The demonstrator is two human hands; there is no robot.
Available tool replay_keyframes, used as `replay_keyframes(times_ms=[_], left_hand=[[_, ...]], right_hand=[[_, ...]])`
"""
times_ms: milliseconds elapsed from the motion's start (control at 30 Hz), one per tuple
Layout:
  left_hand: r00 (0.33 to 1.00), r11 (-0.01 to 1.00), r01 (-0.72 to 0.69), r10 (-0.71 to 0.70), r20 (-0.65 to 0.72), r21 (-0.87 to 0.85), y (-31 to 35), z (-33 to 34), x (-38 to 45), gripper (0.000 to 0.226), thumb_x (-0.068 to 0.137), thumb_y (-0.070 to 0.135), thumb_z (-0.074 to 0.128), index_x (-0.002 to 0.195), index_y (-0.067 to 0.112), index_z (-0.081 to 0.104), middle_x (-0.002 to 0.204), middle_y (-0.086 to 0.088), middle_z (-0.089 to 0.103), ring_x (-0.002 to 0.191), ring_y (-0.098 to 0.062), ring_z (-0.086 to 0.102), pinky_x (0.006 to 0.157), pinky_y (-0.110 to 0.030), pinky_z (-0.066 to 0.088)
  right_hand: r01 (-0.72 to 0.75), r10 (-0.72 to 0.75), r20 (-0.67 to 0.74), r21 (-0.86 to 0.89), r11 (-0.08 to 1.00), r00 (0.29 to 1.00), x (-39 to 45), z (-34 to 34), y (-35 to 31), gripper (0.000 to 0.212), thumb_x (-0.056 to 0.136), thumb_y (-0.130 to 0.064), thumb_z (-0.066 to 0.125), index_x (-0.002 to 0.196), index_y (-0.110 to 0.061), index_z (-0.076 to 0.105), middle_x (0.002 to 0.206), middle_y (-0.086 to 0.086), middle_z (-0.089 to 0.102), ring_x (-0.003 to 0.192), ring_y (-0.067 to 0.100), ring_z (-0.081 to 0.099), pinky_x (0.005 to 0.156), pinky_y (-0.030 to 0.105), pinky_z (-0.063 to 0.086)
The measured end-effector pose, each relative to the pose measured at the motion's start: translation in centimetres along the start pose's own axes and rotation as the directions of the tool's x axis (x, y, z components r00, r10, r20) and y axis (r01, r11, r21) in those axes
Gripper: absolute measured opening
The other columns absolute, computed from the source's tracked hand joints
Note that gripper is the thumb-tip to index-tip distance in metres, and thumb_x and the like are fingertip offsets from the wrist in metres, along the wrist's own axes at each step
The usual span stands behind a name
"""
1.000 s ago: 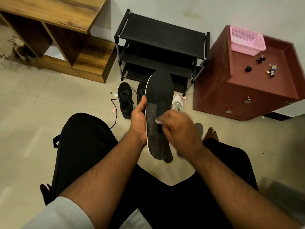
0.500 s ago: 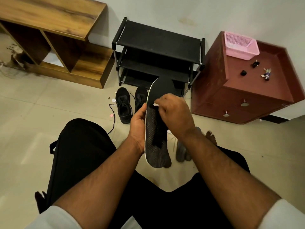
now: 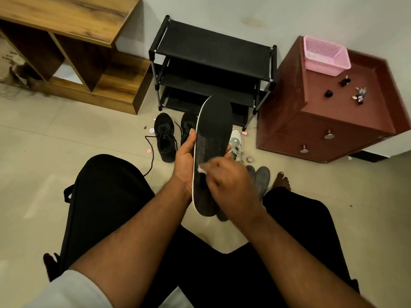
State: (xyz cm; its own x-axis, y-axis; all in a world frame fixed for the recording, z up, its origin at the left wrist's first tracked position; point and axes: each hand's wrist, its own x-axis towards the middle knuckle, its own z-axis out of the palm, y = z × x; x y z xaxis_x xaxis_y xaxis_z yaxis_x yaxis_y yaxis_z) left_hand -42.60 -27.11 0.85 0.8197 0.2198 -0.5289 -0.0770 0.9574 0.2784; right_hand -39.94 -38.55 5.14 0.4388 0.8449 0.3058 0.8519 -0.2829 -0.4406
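The left hand (image 3: 184, 161) clamps the black insole (image 3: 213, 130) by its left edge, thumb up the rim and fingers wrapped behind. The insole is held up over the knees, its long axis running away from the person, toe toward the shoe rack (image 3: 213, 52). A small white wad (image 3: 202, 168) presses on its textured lower half, pinched in the bunched fingers of the right hand (image 3: 231, 181) — the free length lies above them, so a stroke likely runs upward.

black shoe rack (image 3: 213, 54) | pink basket (image 3: 325, 55) on maroon cabinet (image 3: 315, 127) | black sneakers (image 3: 165, 138) on floor
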Motion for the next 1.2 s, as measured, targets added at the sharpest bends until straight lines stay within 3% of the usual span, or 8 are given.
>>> replay_keyframes(times_ms=[100, 200, 400, 533, 667, 833, 1033, 1200], left_hand=[[1.0, 1.0, -0.013, 0.014, 0.028, -0.021, -0.5, 0.0, -0.3, 0.057, 0.097, 0.052, 0.043, 0.093, 0.005, 0.076, 0.093, -0.014, 0.072, 0.085, -0.026, 0.071, 0.08, -0.034, 0.058], [0.998, 0.999, -0.036, 0.038, 0.048, -0.036, -0.5, -0.1, -0.4, 0.056, 0.098, 0.05, 0.043, 0.086, 0.007, 0.077, 0.086, -0.012, 0.072, 0.077, -0.025, 0.072, 0.07, -0.032, 0.06], [0.999, 1.0, 0.003, -0.002, 0.032, -0.027, 0.6, -0.5, -0.5, 0.063, 0.097, 0.055, 0.04, 0.094, 0.004, 0.076, 0.097, -0.015, 0.072, 0.088, -0.027, 0.071, 0.081, -0.036, 0.057], [1.0, 1.0, 0.025, -0.025, 0.004, 0.016, 0.7, -0.3, -0.4, 0.076, 0.087, 0.061, 0.045, 0.129, -0.002, 0.056, 0.121, -0.026, 0.058, 0.103, -0.032, 0.061, 0.094, -0.039, 0.05], [1.0, 1.0, 0.009, -0.009, -0.016, 0.027, 0.4, -0.2, 0.0, 0.081, 0.083, 0.061, 0.048, 0.137, 0.0, 0.05, 0.126, -0.027, 0.055, 0.107, -0.033, 0.058, 0.092, -0.04, 0.05], [0.999, 0.999, 0.028, -0.029, 0.031, 0.032, 0.1, -0.5, -0.2, 0.061, 0.095, 0.058, 0.043, 0.096, 0.006, 0.075, 0.093, -0.014, 0.072, 0.086, -0.026, 0.071, 0.077, -0.035, 0.059], [0.996, 0.999, 0.045, -0.044, 0.076, 0.001, 0.2, 0.0, -0.2, 0.053, 0.098, 0.054, 0.039, 0.107, 0.012, 0.07, 0.106, -0.014, 0.071, 0.095, -0.029, 0.07, 0.077, -0.042, 0.059], [0.995, 0.997, 0.072, -0.075, 0.071, 0.04, 0.4, 0.2, -0.5, 0.061, 0.101, 0.049, 0.036, 0.085, 0.007, 0.078, 0.089, -0.013, 0.073, 0.082, -0.024, 0.072, 0.077, -0.035, 0.058]], right_hand=[[-0.021, 0.021, 0.002, -0.053, 0.998, 1.0, 4.3, -0.1, 1.3, 0.032, 0.089, -0.016, 0.042, 0.097, -0.006, 0.071, 0.088, 0.009, 0.067, 0.079, 0.024, 0.062, 0.071, 0.045, 0.053], [-0.031, 0.032, 0.009, -0.09, 0.995, 0.999, 7.3, -0.3, 2.0, 0.029, 0.089, -0.012, 0.045, 0.09, -0.005, 0.073, 0.084, 0.009, 0.066, 0.077, 0.025, 0.063, 0.071, 0.046, 0.053], [0.038, -0.028, 0.112, -0.089, 0.995, 0.993, 4.7, 0.4, 1.0, 0.018, 0.087, -0.008, 0.055, 0.095, -0.006, 0.072, 0.088, 0.01, 0.066, 0.078, 0.026, 0.063, 0.071, 0.046, 0.053], [0.03, -0.03, 0.094, -0.003, 1.0, 0.995, 0.0, 0.7, -0.5, 0.028, 0.085, -0.013, 0.047, 0.095, -0.006, 0.072, 0.088, 0.009, 0.067, 0.077, 0.026, 0.063, 0.067, 0.044, 0.051], [0.028, -0.03, 0.09, 0.022, 0.999, 0.995, -1.4, 0.1, -0.8, 0.027, 0.087, -0.014, 0.048, 0.098, -0.007, 0.072, 0.093, 0.008, 0.067, 0.079, 0.024, 0.062, 0.07, 0.041, 0.049], [0.041, -0.036, 0.102, -0.055, 0.998, 0.994, 2.9, 0.1, 0.7, 0.026, 0.088, -0.015, 0.048, 0.097, -0.008, 0.071, 0.092, 0.008, 0.068, 0.082, 0.023, 0.063, 0.073, 0.045, 0.052], [0.065, -0.048, 0.094, -0.195, 0.979, 0.994, 8.9, -1.2, 3.8, 0.018, 0.084, -0.004, 0.059, 0.093, -0.009, 0.074, 0.091, 0.01, 0.068, 0.084, 0.028, 0.065, 0.074, 0.045, 0.051], [0.249, -0.23, 0.128, -0.164, 0.955, 0.965, 7.0, -1.7, 3.3, 0.026, 0.086, -0.013, 0.047, 0.092, -0.009, 0.073, 0.089, 0.008, 0.069, 0.081, 0.025, 0.064, 0.072, 0.034, 0.045]])
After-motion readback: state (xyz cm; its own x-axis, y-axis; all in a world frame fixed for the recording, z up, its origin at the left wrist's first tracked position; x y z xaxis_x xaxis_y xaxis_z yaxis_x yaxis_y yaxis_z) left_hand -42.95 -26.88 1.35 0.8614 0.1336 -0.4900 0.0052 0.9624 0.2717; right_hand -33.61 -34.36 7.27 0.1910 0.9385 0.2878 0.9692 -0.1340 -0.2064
